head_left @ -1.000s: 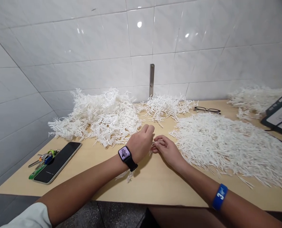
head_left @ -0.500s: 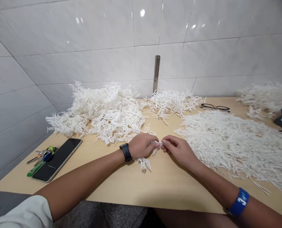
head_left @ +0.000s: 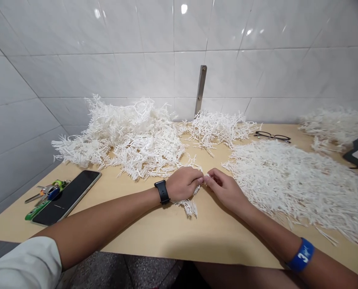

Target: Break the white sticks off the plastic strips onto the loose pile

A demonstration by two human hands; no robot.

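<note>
"How do the arms lie?"
"Left forearm (head_left: 112, 216) in from eight o'clock, right forearm (head_left: 272, 226) from four, both ending just off centre, towards five."
"And the hands?"
"Left hand (head_left: 185, 184) knuckles up, thumb against its curled forefinger. Right hand (head_left: 228, 192) at its three o'clock, thumb and forefinger pinched, all but touching it."

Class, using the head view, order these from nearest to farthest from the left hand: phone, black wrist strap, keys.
1. Black wrist strap: worn just behind the left hand.
2. Phone: out to the left.
3. Keys: farther left, past the phone.
</note>
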